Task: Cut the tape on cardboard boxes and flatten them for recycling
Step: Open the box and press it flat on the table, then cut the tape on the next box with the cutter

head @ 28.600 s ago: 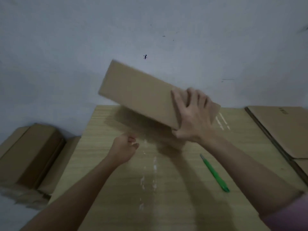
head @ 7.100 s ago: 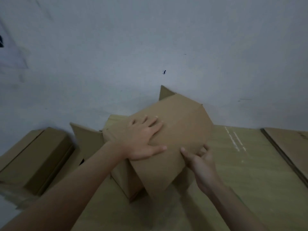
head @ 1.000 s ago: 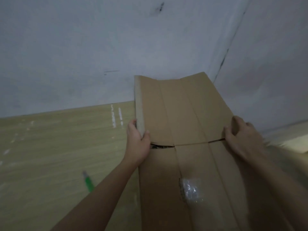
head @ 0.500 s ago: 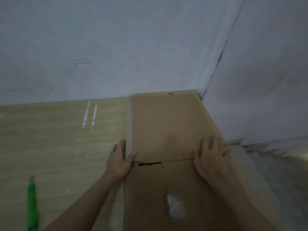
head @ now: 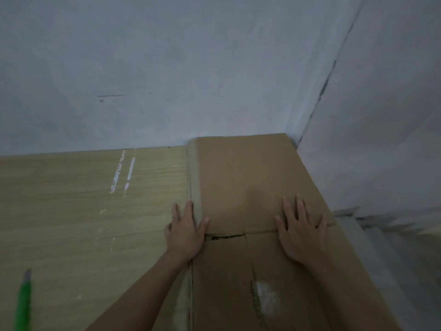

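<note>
A flattened brown cardboard box lies flat along the right edge of the pale wood-grain table, its far end reaching the back right corner where the two grey walls meet. The left hand sits at the box's left edge: its thumb lies on top of the cardboard while the other fingers stretch straight along the table just beside that edge, so the folded edge runs between thumb and forefinger. The right hand lies flat on top of the box nearer its right side, fingers straight and slightly spread, pressing down on the panel. Between the two hands a dark slit crosses the box where the far flaps meet the near panel. A whitish patch of tape residue marks the near panel beside a ragged seam. The box's long axis runs from the near edge of the table toward the back wall, with its right side just at the table's right edge, beyond which the surface drops away. Left of the box the table is bare wood with white scuff streaks near the back edge. A green utility knife lies well apart near the front left corner, blurred, its grey tip pointing toward the back wall.
</note>
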The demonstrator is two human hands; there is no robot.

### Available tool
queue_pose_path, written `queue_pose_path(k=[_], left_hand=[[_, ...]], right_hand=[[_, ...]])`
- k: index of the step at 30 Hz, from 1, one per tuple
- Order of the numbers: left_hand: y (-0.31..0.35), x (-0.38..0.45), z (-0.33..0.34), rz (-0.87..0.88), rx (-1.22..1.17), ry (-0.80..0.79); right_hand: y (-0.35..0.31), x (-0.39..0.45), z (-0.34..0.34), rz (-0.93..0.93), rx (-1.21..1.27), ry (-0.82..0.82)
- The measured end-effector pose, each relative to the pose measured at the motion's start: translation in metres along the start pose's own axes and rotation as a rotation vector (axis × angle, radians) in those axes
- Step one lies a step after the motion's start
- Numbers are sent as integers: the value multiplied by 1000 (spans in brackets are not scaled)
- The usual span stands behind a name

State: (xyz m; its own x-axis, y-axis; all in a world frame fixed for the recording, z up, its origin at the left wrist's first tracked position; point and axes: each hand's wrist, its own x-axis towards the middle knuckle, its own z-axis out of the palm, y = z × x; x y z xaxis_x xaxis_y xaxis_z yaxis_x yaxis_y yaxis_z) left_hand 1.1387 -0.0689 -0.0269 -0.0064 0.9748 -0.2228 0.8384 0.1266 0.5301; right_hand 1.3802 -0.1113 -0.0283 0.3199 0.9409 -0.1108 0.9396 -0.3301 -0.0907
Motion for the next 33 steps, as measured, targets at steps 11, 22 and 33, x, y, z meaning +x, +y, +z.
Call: queue_pose_path(k=[11, 22, 33], left_hand=[[-43, -1, -123, 256, -11, -15], [-227, -51, -330, 400, 227, 204], [-443, -107, -488, 269, 316, 282]], right_hand=[[-111, -25, -56, -157, 30, 131], [-344, -100, -81, -413, 200, 301], [-569, -181, -68, -559, 318, 244]])
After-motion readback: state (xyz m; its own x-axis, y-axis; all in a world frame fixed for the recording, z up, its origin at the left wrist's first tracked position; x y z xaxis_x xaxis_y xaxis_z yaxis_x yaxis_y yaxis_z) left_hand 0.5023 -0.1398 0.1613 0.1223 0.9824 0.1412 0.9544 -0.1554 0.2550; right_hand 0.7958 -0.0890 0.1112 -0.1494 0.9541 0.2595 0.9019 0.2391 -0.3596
